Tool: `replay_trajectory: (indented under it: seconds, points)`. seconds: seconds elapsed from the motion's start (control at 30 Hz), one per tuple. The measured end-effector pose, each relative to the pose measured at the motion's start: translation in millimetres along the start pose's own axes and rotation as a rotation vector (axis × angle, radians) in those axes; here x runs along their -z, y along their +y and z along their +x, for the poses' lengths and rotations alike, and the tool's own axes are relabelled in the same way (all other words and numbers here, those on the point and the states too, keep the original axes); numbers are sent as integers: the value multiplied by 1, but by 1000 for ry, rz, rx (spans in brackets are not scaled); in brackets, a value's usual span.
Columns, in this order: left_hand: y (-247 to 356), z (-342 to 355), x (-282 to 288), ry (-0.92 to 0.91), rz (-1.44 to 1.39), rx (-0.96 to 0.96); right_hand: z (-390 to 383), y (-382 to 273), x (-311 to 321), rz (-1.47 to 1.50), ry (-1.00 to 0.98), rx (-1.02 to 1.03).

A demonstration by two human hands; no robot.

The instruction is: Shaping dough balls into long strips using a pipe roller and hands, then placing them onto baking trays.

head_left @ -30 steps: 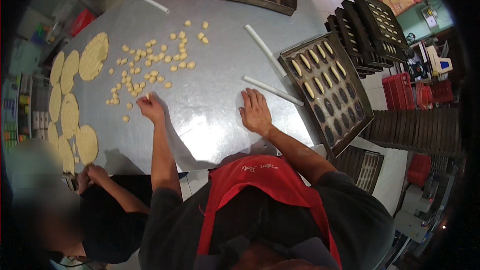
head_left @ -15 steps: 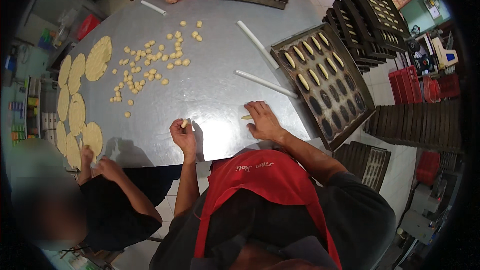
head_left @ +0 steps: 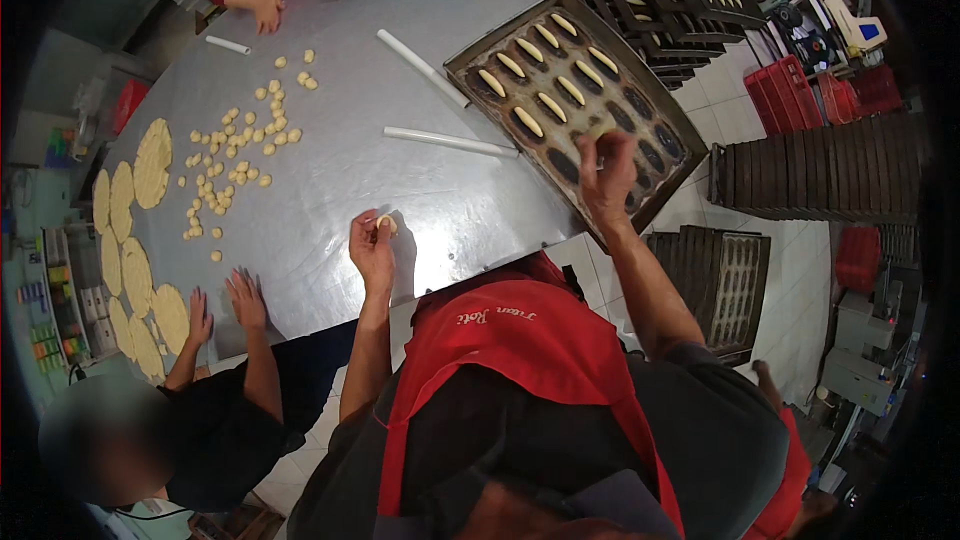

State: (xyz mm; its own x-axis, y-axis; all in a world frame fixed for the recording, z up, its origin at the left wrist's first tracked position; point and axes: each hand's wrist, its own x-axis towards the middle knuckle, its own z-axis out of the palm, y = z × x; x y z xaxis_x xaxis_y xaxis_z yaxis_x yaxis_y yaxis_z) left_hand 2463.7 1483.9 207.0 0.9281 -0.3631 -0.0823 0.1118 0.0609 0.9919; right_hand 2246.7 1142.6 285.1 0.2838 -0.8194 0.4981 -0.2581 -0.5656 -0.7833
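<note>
Near the table's front edge, my left hand (head_left: 373, 252) is closed on a small dough ball (head_left: 387, 225) between thumb and fingers. My right hand (head_left: 607, 175) is over the dark baking tray (head_left: 690, 165) on the right, its fingers pinched together. A pale, blurred dough stick (head_left: 602, 127) shows at its fingertips, partly hidden. Two rows of pale dough sticks (head_left: 528, 122) lie in the tray's oval hollows; other hollows are dark and bare.
Many dough balls (head_left: 240, 168) and flat dough sheets (head_left: 171, 318) cover the table's left side. Two white rolling rods (head_left: 450, 141) lie by the tray. A co-worker's hands (head_left: 245, 300) rest at the left edge, another's hand (head_left: 267, 13) at the far side. Stacked trays (head_left: 640, 15) stand at right.
My right hand has left the table, where it pressed on a dough stick, and moved right over the tray. My left hand keeps a dough ball. The left co-worker's hands now lie flat.
</note>
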Motion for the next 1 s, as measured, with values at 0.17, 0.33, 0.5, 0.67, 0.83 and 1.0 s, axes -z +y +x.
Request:
replay_trajectory:
  seconds: [0.17,0.33,0.5,0.67,0.83,1.0]
  points:
    - [-31,7,-23,28,236,20,-14,2,1,-444,-479,206]
    - [13,9,-93,-143,744,-237,-33,-27,-116,-76,-739,291]
    - [0,-31,-61,-387,1177,-539,-67,-13,-132,-199,-738,408]
    - [14,6,-58,-165,1259,-498,-77,-11,-133,86,-921,698]
    - [17,80,-50,-18,1460,-530,-50,-36,-176,15,-909,524]
    - [1,-20,-44,-266,1360,-464,-97,-18,-103,-82,-1079,384]
